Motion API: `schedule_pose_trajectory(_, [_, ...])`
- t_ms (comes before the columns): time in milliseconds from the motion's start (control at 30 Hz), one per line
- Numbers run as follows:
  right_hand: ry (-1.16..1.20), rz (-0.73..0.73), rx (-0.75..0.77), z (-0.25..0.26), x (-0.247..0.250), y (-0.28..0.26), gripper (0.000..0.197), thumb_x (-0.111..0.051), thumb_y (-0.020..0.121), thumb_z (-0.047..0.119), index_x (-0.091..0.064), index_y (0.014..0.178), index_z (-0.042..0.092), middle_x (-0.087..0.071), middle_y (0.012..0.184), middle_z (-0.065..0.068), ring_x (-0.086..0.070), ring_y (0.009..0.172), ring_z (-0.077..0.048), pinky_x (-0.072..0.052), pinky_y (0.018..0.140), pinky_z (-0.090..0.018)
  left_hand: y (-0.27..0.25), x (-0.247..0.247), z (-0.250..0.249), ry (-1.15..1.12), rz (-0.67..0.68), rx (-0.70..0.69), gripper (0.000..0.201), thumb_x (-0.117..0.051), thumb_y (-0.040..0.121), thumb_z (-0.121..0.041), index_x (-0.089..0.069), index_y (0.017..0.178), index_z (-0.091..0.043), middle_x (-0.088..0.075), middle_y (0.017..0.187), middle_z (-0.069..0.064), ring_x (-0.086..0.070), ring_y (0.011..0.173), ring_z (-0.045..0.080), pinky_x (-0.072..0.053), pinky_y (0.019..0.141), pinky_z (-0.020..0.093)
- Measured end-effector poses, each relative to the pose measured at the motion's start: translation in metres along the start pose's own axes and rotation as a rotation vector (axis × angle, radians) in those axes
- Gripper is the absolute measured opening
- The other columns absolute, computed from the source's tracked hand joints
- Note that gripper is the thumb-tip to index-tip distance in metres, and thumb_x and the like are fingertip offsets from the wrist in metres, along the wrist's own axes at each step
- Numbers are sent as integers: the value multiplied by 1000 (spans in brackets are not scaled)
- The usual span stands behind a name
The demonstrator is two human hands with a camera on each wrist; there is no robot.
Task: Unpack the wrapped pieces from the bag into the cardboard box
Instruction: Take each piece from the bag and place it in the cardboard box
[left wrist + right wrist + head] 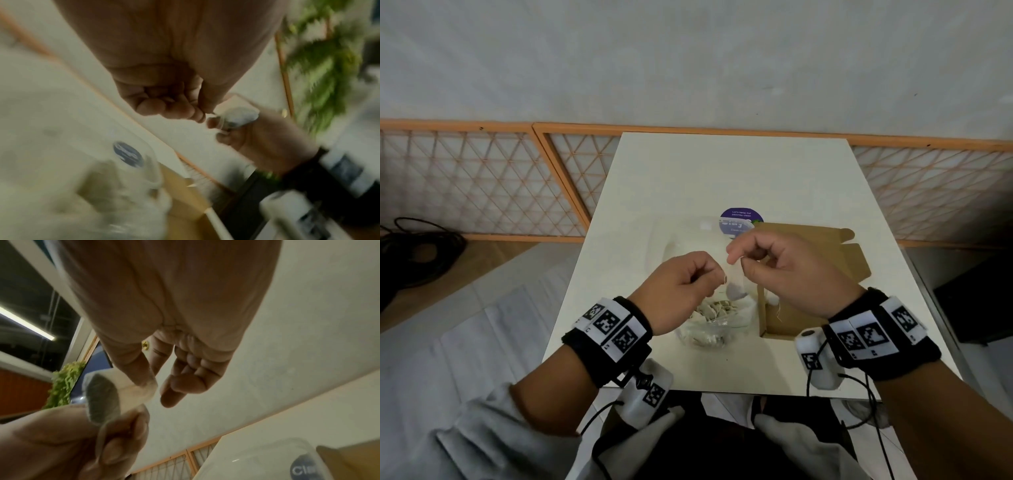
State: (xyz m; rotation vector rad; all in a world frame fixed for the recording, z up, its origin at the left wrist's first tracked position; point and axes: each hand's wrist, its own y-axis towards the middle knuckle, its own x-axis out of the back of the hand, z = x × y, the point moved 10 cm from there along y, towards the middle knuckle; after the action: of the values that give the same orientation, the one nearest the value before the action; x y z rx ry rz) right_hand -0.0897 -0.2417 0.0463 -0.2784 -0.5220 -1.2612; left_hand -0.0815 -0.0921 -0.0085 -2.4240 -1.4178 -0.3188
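Both grips pinch one small translucent white wrapped piece with dark contents [734,286], left hand [681,287] and right hand [787,270] each at a top edge, above the clear plastic bag [709,329]. Best release left, carry right, lower gently. Bag holds many pale pieces; brown cardboard box [822,246] interior mostly hidden, on white worktop [722,171].

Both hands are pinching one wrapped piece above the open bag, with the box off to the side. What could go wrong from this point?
1. The wrapped piece is held only by fingertip pinches of the left hand and right hand; it may slip and fall back into the clear bag.
2. It hangs over the bag, not the cardboard box; an early release would probably miss the box.
3. Pulling in opposite directions could tear its thin wrap.
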Motion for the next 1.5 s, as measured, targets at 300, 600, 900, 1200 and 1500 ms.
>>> schedule_pose_trajectory(300, [-442,90,12,0,-20,14,12,-59,102,33,-67,110,36,-65,81,28,-61,66,-5,-41,62,-20,-5,17,20,228,-67,25,16,-67,97,-36,-66,113,-37,-67,113,-17,-66,95,-2,-52,78,19])
schedule_pose_trajectory(600, [-338,60,53,6,-32,28,11,-61,100,37,-58,110,37,-67,92,22,-65,73,-6,-51,69,-28,-5,29,2,27,-193,-61,8,-68,99,-25,-71,95,-18,-76,79,1,-72,79,25,-58,83,49])
schedule_pose_trajectory(900, [-498,155,-363,-106,-59,23,38,-55,99,34,-58,66,16,-59,63,1,-56,59,-15,-52,62,-36,-22,58,24,-57,-321,-6,15,-67,99,-22,-69,86,-16,-76,76,1,-69,74,11,-53,79,25])
schedule_pose_trajectory(1200, [-440,190,-465,-142,-92,15,49,-58,96,55,-64,67,15,-65,71,2,-61,65,-16,-44,60,-34,-28,53,38,-67,-307,16,16,-66,100,-21,-68,87,-14,-76,76,3,-69,77,23,-54,79,33])
schedule_pose_trajectory(1500, [-349,135,-390,-122,-88,11,17,-62,99,34,-71,88,24,-69,80,8,-62,73,-12,-48,66,-31,-27,50,38,-32,-298,14,16,-66,100,-24,-68,85,-18,-76,76,1,-69,81,31,-56,86,50])
